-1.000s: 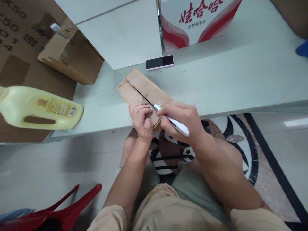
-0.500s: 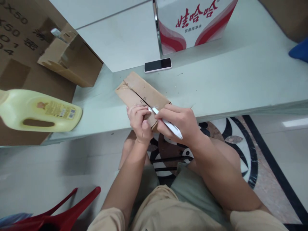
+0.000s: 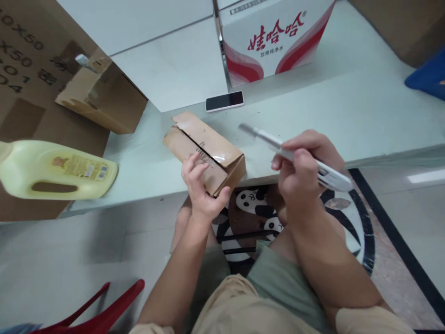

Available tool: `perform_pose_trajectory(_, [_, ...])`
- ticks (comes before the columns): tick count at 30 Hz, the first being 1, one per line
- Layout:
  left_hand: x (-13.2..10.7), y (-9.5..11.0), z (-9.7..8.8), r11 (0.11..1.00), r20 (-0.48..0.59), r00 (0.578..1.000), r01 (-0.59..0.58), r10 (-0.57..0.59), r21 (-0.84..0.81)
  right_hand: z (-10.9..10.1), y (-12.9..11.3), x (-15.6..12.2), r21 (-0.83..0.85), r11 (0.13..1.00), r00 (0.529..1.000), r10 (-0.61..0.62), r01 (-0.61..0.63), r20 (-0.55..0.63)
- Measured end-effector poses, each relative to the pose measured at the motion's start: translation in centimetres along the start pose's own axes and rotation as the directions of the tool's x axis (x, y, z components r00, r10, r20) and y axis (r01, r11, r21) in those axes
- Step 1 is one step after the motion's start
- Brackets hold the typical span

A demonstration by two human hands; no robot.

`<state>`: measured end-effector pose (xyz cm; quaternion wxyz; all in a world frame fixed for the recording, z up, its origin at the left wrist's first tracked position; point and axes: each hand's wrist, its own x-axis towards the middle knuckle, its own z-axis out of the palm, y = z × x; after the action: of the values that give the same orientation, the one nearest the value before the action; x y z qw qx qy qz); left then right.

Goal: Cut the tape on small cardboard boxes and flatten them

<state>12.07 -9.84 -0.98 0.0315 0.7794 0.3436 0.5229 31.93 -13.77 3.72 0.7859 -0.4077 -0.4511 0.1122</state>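
Note:
A small brown cardboard box [image 3: 222, 148] lies aslant at the table's front edge, its top split by a dark gap along the middle, the flaps slightly raised. My left hand [image 3: 203, 188] grips the near end of the box, fingers on the top and thumb at the end face. In my right hand [image 3: 306, 162] is a white utility knife [image 3: 335, 178], its blade out and pointing up and left. The knife is held above the table's edge, apart from the box.
Behind the box a phone [image 3: 225, 101] lies on the pale table [image 3: 347, 106]. A white and red carton [image 3: 274, 41] stands at the back. To the left are a yellow jug [image 3: 83, 171] and an open cardboard box [image 3: 107, 97]. A red chair [image 3: 114, 306] stands lower left.
My right hand has drawn the knife off the box and moved right, with the blade now in view. The gap in the box's top has widened. My left hand stays on the box.

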Motion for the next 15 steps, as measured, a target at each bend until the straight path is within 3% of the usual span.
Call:
perform_pose_trajectory(2, [-0.1,0.4,-0.5,0.996,0.064,0.994,0.085,-0.087,0.034,-0.2,1.3,0.3,-0.216,0.976,1.0,-0.016,0.015,-0.002])
perform_pose_trajectory(5, [-0.2,0.8,-1.5,0.98,0.089,0.976,0.2,-0.201,0.014,-0.7,4.0,0.4,-0.547,0.837,0.973,0.116,0.012,0.199])
perform_pose_trajectory(7, [-0.3,0.7,-2.3,0.976,0.054,0.974,0.219,-0.219,0.0,-1.0,5.8,0.2,-0.707,0.706,0.914,0.316,-0.047,0.255])
perform_pose_trajectory(11, [-0.3,0.3,-4.1,0.968,-0.011,0.969,0.246,-0.246,0.059,-1.3,8.2,-0.4,-0.863,0.482,0.738,0.636,-0.152,0.225])
perform_pose_trajectory(15, [0.0,0.2,-5.6,0.926,-0.024,0.933,0.358,-0.358,0.119,-1.1,8.9,-0.6,-0.879,0.451,0.628,0.732,-0.155,0.265])
